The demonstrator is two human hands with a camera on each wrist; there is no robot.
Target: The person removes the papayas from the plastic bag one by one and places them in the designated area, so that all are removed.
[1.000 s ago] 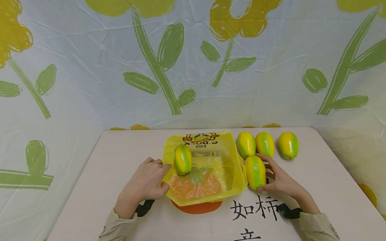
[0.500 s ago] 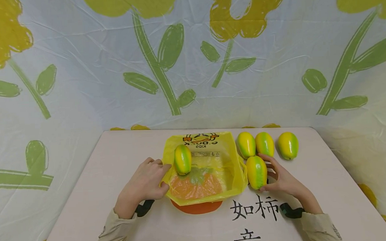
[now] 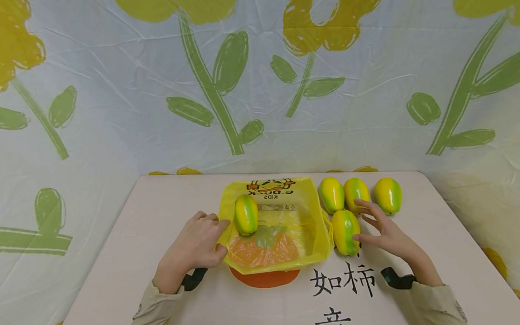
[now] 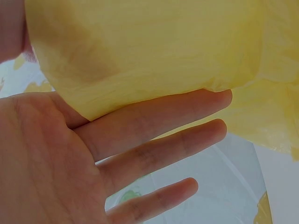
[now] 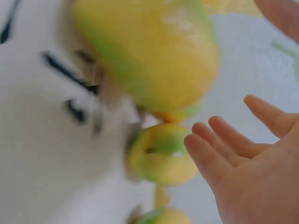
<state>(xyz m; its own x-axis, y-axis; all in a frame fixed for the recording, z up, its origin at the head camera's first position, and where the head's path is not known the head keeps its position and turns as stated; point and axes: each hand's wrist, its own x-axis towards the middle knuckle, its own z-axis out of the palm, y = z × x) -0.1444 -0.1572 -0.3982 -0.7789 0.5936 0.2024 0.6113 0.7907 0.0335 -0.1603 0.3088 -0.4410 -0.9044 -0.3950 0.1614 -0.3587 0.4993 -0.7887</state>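
Observation:
A yellow plastic bag (image 3: 303, 228) lies on the table with its mouth spread wide. At its left edge is my left hand (image 3: 198, 243), thumb and forefinger apart; in the left wrist view, the bag film (image 4: 154, 46) covers part of the straight forefinger (image 4: 154, 112). One yellow-green mango-like fruit (image 3: 246, 214) rests within the bag's outline on the left. A second such fruit (image 3: 345, 232) sits just outside the right edge. Beside it my right hand (image 3: 387, 232) has its fingers spread, the thumb tip overlapping the fruit in the head view; nothing is gripped.
Three similar fruits stand behind on the right: a left one (image 3: 332, 195), a middle one (image 3: 356, 193) and a far right one (image 3: 388, 196). The pale table (image 3: 158, 204) carries black characters (image 3: 341, 280) and an orange print. A flower-patterned cloth (image 3: 257, 86) hangs behind it.
My right hand has loosened from the near fruit and shifted right, its fingers opening. That fruit was nudged slightly right, away from the bag. My left hand stays at the bag's edge.

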